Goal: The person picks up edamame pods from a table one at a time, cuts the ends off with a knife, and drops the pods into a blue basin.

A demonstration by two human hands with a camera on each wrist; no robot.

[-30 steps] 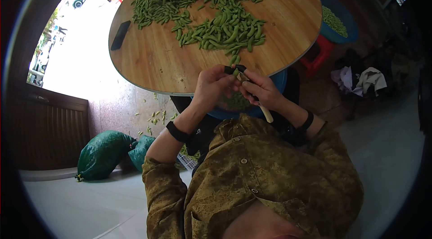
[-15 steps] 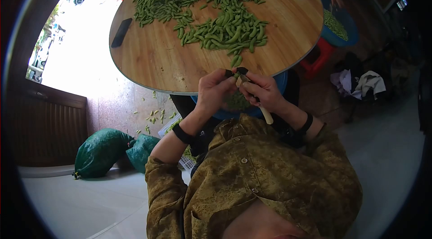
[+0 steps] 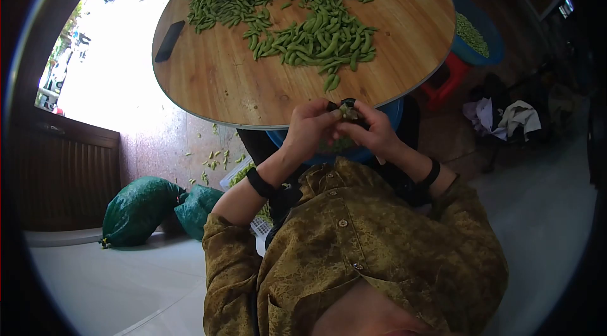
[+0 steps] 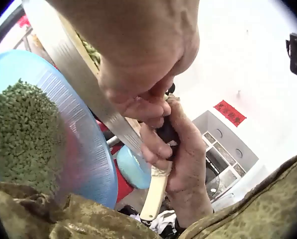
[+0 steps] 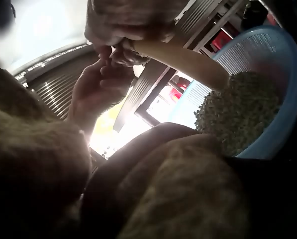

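My left hand (image 3: 310, 127) pinches a green soybean pod (image 3: 347, 111) between thumb and fingertips, just past the near edge of the round table. Against it works my right hand (image 3: 377, 133), its fingers curled round a tool with a cream handle (image 4: 154, 196); the tool's working end is hidden among the fingers. Black covers (image 3: 347, 102) show on the fingertips. Below both hands, a blue basket (image 4: 111, 169) holds a heap of shelled green beans (image 4: 26, 132). A heap of pods (image 3: 316, 38) spreads over the wooden tabletop (image 3: 208, 83), a few lying near my hands.
A dark phone-like slab (image 3: 169, 41) lies at the table's left. Another blue basin (image 3: 490, 42) with beans stands on a red stool (image 3: 447, 80) at right. Green sacks (image 3: 142, 209) and a white crate (image 3: 260, 226) sit on the floor at left, near scattered pods.
My hands have drawn closer together and turned, so the cream handle is mostly hidden in the head view. Another person's hand reached into the right basin half a second ago and has since withdrawn.
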